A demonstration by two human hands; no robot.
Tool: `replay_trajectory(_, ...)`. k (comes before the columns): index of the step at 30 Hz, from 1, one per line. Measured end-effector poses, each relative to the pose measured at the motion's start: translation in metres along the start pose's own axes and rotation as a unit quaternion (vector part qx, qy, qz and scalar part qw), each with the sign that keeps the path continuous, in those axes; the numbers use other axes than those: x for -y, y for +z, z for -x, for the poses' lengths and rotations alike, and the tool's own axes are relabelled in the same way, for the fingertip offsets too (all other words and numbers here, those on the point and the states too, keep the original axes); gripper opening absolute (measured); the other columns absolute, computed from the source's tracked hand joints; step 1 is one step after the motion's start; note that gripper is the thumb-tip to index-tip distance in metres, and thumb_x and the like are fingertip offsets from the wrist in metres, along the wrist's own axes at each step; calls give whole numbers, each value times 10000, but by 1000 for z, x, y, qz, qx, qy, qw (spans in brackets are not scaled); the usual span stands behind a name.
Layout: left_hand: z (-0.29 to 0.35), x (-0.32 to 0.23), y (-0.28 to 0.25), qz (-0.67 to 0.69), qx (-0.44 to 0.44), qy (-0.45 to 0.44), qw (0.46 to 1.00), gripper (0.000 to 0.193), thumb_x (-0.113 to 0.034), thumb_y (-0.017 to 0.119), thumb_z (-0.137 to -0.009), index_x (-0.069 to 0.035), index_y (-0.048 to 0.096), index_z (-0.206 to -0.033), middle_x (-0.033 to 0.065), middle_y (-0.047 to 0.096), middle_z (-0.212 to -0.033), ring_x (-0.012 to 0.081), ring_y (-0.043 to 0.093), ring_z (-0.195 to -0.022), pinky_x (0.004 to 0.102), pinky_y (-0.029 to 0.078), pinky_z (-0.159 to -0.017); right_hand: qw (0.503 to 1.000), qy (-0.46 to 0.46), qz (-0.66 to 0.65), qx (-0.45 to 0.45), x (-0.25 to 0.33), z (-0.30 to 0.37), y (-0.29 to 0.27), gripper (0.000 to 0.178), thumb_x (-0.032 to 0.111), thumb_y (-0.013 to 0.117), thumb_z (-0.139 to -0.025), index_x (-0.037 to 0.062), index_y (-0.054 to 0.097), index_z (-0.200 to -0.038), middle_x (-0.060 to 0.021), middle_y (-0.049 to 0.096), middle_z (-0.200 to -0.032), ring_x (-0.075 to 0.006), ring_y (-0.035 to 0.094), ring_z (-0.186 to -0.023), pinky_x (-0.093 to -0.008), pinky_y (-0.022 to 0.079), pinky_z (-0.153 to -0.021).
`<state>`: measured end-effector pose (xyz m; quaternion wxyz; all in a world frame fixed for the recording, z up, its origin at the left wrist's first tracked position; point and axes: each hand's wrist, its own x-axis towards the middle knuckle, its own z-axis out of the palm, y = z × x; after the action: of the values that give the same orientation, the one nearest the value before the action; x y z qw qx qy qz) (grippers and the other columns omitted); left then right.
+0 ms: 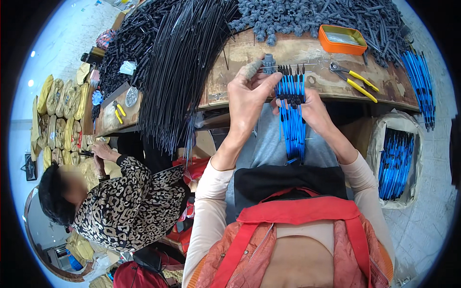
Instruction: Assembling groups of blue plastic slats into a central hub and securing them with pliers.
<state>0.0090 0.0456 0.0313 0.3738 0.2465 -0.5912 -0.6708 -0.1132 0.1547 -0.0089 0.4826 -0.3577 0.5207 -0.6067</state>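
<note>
A flat bundle of thin blue rods with black fittings (pixel 291 117) hangs in front of me, its upper end at the table's near edge. My right hand (pixel 316 111) is closed round the bundle's right side. My left hand (pixel 248 93) is pinched at the bundle's upper left, with a grey ribbed plastic fitting (pixel 269 63) between thumb and forefinger. A wrap covers that forefinger's tip. Thin metal wires run crosswise near the top of the bundle. The fingers partly hide one another and the rods.
Yellow-handled pliers (pixel 357 82) and an orange tin (pixel 341 41) lie on the wooden table (pixel 245 50). Black rods (pixel 180 72) overhang its edge; grey fittings (pixel 283 17) are heaped behind. A lined container of blue rods (pixel 418 168) stands right. A person (pixel 129 201) sits left.
</note>
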Motion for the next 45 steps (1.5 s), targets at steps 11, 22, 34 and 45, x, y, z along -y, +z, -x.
replay_trajectory(11,-2,7,2,-50,-23,39,998,472,-19,696,-860,106,536,-1287,89,630,-1028,95,636,-833,222,547,-662,1000,-8,-15,20,-7,-1,-3,305,185,688,-900,4,643,-1142,-68,702,-953,-174,699,-838,-282,545,-746)
replay_trajectory(22,0,-13,-1,3,-22,-26,999,407,-39,765,-802,51,633,-1176,77,688,-1010,110,638,-913,251,504,-844,1000,15,9,15,0,2,0,289,176,694,-894,14,655,-1131,-78,712,-946,-151,693,-846,-271,535,-742)
replay_trajectory(34,-1,-8,-9,15,5,-31,999,422,-24,735,-819,57,612,-1214,93,690,-1002,114,648,-899,238,508,-823,957,-120,215,-153,-12,32,8,394,10,551,-934,-18,509,-1325,-75,671,-1070,-104,613,-945,-264,487,-850)
replay_trajectory(45,12,-18,-3,-114,-4,40,993,391,-53,674,-886,77,585,-1243,122,686,-1035,138,650,-929,268,527,-831,956,-131,224,-137,3,32,4,268,48,562,-938,-17,611,-1193,-19,646,-895,-49,533,-787,-233,464,-730)
